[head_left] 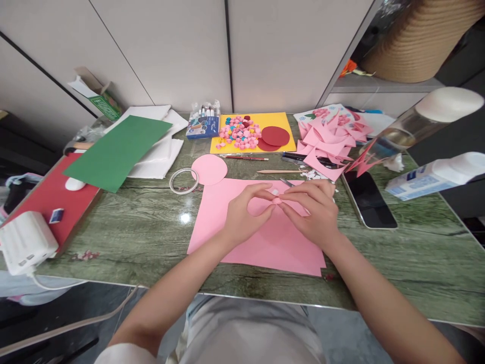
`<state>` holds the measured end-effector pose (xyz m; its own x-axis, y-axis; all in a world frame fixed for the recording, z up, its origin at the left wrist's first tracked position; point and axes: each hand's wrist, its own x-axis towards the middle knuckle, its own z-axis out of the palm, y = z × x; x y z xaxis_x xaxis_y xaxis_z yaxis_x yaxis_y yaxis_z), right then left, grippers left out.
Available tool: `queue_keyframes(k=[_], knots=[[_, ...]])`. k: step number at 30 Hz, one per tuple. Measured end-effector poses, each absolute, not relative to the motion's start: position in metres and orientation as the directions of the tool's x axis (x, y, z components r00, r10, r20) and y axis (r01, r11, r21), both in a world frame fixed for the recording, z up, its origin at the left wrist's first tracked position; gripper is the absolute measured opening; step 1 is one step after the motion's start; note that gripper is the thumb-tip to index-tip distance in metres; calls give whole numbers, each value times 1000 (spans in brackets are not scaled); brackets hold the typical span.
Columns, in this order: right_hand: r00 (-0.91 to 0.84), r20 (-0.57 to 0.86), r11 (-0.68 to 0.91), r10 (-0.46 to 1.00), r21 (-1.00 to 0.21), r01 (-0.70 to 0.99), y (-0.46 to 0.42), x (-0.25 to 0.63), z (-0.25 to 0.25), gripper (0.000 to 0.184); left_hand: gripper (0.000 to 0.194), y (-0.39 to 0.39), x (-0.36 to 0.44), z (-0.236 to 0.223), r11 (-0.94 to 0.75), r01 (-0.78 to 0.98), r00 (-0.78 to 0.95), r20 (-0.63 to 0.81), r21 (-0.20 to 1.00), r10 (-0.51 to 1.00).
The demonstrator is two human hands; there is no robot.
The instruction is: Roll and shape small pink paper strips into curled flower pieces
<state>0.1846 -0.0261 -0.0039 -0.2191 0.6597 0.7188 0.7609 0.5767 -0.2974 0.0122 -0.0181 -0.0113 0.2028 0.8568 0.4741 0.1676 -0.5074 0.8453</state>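
Observation:
Both my hands meet over a large pink paper sheet [212, 217] on the green table. My left hand [246, 215] and my right hand [312, 210] pinch a small pink paper piece [277, 200] between their fingertips, fingers curled. A pink paper circle [209, 169] lies just beyond the sheet, next to a roll of tape [183, 181]. Scissors [287, 182] show partly behind my right hand.
A yellow sheet [227, 147] at the back holds several small paper rolls [239, 132] and a dark red circle [275, 136]. Pink scraps [329, 136] pile at back right. A phone [368, 198], glue bottle [435, 177], green paper [117, 150], marker box [203, 124] and pencil [278, 172] lie around.

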Motion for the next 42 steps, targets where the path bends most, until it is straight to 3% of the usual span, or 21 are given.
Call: queue_keyframes(k=[6,10,16,21,25,28,32,36,42], knots=[[-127,632,542,764,-524,657,-27,180,-1,11,41,-16,14,-15,-399,-56,165,403,915,900],[-144,606,536,783,-538,650,-27,179,-2,10,38,-16,16,-14,-345,-120,175,362,931,915],[-273,557,508,784,-325,798,-25,182,-5,9,41,-15,13,-14,-324,137,210,293,936,933],[-378,609,530,697,-82,844,-24,182,-10,7,42,-14,12,-17,-479,457,286,385,750,877],[-436,634,550,639,21,835,-23,184,-10,7,37,-14,13,-18,-568,521,330,464,637,822],[-394,664,553,636,-35,832,-23,185,-8,9,37,-15,12,-14,-523,425,297,431,739,852],[-291,676,559,677,-215,800,-24,186,-5,11,37,-16,12,-10,-414,148,235,375,898,897],[-224,649,561,727,-374,738,-25,184,-3,10,37,-16,14,-10,-346,-60,209,351,936,913],[-185,585,536,789,-511,672,-25,182,-4,8,36,-15,15,-9,-246,-184,189,280,951,941]])
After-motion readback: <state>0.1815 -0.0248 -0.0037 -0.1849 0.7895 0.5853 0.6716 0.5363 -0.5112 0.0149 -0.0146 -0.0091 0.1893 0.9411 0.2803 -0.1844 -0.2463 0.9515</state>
